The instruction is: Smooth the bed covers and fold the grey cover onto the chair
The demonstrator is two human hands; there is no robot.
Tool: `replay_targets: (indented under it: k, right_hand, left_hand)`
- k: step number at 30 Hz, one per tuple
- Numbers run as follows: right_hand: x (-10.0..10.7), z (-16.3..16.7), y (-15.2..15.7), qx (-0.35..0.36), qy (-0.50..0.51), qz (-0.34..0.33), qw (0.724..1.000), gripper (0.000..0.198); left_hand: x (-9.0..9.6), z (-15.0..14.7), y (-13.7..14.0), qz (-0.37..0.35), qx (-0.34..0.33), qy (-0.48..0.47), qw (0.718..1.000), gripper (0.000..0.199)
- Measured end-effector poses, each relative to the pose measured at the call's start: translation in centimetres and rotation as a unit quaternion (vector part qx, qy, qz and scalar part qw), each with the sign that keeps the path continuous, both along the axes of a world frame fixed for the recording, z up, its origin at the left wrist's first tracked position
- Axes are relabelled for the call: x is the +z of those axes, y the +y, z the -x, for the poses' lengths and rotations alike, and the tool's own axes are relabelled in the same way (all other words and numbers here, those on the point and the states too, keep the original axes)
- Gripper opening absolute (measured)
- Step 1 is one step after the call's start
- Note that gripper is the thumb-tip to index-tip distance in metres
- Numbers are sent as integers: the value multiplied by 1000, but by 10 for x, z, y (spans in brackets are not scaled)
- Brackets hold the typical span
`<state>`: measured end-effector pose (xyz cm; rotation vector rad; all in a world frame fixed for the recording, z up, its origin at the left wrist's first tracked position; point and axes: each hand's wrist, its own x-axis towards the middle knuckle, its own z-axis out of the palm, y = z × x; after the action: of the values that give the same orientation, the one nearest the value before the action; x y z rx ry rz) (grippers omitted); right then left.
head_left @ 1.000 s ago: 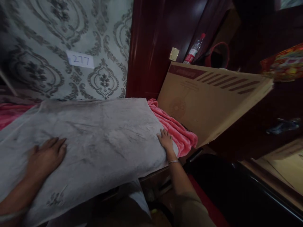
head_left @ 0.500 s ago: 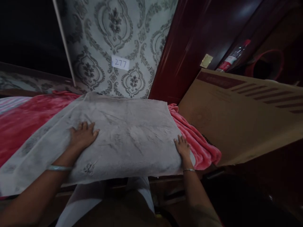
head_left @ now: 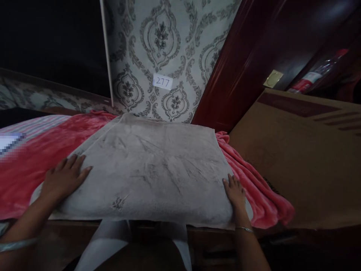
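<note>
A grey plush blanket [head_left: 158, 162] with a small dark flower motif near its front lies spread across a red blanket [head_left: 17, 177]. Flat on the grey blanket's left edge rests my left hand [head_left: 63, 178], fingers stretched out. My right hand [head_left: 235, 192] lies on its right edge, fingers also extended and pressing on the fabric. Neither hand grips anything that I can see. Bunched folds of the red blanket stick out just right of my right hand. Some wrinkles run across the middle of the grey surface.
A large cardboard box [head_left: 304, 162] stands at the right, with a plastic bottle [head_left: 313, 77] behind it. A dark screen [head_left: 53, 45] is at the back left, beside patterned wallpaper bearing a paper label [head_left: 163, 81]. Striped fabric [head_left: 36, 126] lies at the far left.
My left hand has moved left to the grey blanket's edge. The grey part that stretched out to the lower left no longer lies spread there, and more red shows. The view has shifted left.
</note>
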<state>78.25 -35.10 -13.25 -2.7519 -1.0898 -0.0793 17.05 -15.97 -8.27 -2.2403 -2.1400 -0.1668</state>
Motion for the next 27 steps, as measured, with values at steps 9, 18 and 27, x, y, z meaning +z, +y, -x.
replay_targets:
  k: [9,18,27]
  right_hand:
    - [-7,-4,0,4,-9,-20,1000,71]
    - [-3,-2,1,-1,-3,-12,1000,69]
    - [-6,-4,6,-2,-12,5,1000,67]
  left_hand:
    - [-9,15,-8,-18,14,4,1000,82]
    - [-3,13,-10,-28,6,15,999,84]
    - [-29,36,13,-91,-9,-8,996,81]
